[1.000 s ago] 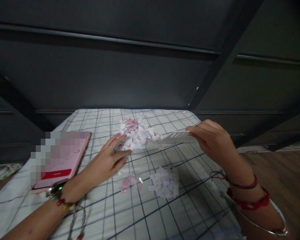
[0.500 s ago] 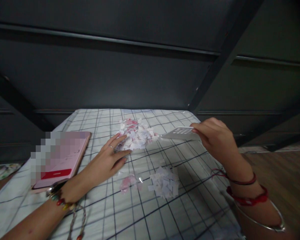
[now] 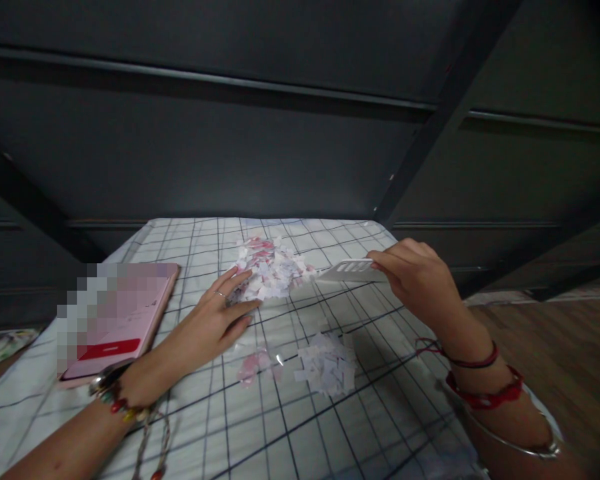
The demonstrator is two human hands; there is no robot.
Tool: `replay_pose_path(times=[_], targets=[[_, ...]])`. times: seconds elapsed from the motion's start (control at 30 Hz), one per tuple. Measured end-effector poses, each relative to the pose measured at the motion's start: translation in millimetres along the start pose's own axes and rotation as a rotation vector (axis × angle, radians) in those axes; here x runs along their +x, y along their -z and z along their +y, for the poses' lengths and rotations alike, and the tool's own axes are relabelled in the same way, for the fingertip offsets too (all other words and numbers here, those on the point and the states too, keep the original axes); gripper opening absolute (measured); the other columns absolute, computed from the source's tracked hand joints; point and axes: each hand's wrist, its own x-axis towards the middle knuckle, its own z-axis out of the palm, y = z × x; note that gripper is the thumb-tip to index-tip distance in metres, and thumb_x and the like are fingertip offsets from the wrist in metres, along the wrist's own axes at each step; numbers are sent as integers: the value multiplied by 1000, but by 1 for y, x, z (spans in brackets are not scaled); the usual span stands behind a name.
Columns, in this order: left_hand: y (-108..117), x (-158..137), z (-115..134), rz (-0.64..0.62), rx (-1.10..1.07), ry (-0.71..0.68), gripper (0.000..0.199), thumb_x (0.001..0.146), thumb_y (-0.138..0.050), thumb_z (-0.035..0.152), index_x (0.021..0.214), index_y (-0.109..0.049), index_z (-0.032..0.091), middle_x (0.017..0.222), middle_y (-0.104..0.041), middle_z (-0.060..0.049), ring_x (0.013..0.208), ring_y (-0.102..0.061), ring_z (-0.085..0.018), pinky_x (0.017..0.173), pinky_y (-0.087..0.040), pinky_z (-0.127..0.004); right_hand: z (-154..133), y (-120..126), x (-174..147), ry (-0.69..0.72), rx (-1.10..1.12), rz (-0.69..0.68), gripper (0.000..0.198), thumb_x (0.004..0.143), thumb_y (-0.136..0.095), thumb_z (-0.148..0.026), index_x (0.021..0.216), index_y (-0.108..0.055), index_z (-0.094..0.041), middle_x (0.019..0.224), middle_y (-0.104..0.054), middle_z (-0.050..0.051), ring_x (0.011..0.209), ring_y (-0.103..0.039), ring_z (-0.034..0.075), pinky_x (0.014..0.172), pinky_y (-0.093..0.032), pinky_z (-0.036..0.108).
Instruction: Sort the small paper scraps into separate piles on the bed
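Observation:
My right hand [image 3: 420, 277] pinches the near edge of a thin white plate with slots [image 3: 347, 269], held tilted over the cloth. Its far edge comes close to a heap of white and pink paper scraps [image 3: 275, 270]. At the left side of this heap lies my left hand [image 3: 215, 313], fingers spread and touching the scraps; I see nothing gripped in it. Nearer to me sits a smaller pile of white paper pieces [image 3: 327, 365]. Beside it are some pink and clear, shiny scraps [image 3: 255, 367].
A pink-edged phone or tablet [image 3: 173, 287], its screen partly blurred out, lies left of my left forearm. White cloth with dark grid lines [image 3: 260, 433] covers the table. Dark panels [image 3: 260, 147] rise behind it, and wooden floor [image 3: 545, 353] shows at the right.
My right hand and the white slotted plate have shifted slightly left, and the plate sits a bit flatter. My left hand stays at the heap.

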Motion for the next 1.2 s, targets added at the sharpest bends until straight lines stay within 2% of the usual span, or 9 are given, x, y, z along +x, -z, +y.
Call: replay_pose_path(times=[0.13,0.27,0.37,0.57,0.67,0.77,0.9,1.03,1.2], targets=[[1,1,0,8,-2,-1,29,87,-44,18,107,-65,17,137,-31,-13,131,-24,-33,104,-31,-51,2,2,-2,41,139,8,18,87,-43,-17,86,-61,-18,66,-57,2,68,-49,17,66,-37,29],[1,1,0,16,-8,0,29,87,-44,18,107,-65,18,137,-31,-12,131,-24,-33,104,-31,-51,1,0,-1,-7,75,75,17,88,-44,-18,87,-61,-18,66,-58,2,69,-49,18,66,-36,30],[1,1,1,14,-14,4,29,87,-44,18,107,-65,18,137,-32,-12,131,-24,-33,103,-31,-52,-1,-2,0,1,24,40,18,87,-43,-17,84,-61,-18,65,-58,3,68,-48,19,63,-34,31],[2,1,1,13,-41,25,29,87,-44,18,107,-65,19,138,-33,-11,131,-25,-33,103,-31,-52,1,2,-2,20,180,17,19,88,-42,-20,85,-61,-19,66,-57,2,69,-49,18,65,-36,30],[2,2,1,14,-39,25,29,86,-46,19,107,-65,19,139,-33,-10,131,-25,-33,104,-31,-52,-1,2,-1,-5,136,44,20,89,-42,-21,85,-61,-19,66,-57,2,68,-48,18,66,-36,31],[3,3,1,26,-45,20,28,86,-46,19,107,-66,20,138,-35,-9,131,-25,-32,104,-31,-51,-4,0,1,-37,47,16,19,87,-42,-18,83,-61,-20,65,-57,2,67,-48,18,64,-34,31],[4,3,2,26,-52,24,28,85,-47,19,105,-66,20,138,-36,-10,131,-25,-32,105,-31,-51,-3,-1,0,-11,114,-34,18,86,-45,-15,80,-61,-20,65,-57,2,68,-49,17,64,-35,29],[4,2,2,10,-32,24,29,86,-45,19,107,-65,19,137,-34,-11,132,-23,-32,104,-30,-52,0,3,-1,28,183,5,16,87,-45,-18,84,-60,-18,65,-56,2,68,-49,17,65,-37,29],[3,1,2,16,-34,18,29,86,-45,18,107,-65,19,138,-33,-11,132,-23,-32,104,-31,-52,0,1,0,-1,83,33,18,88,-43,-19,82,-60,-19,64,-56,2,67,-48,18,64,-35,30]])
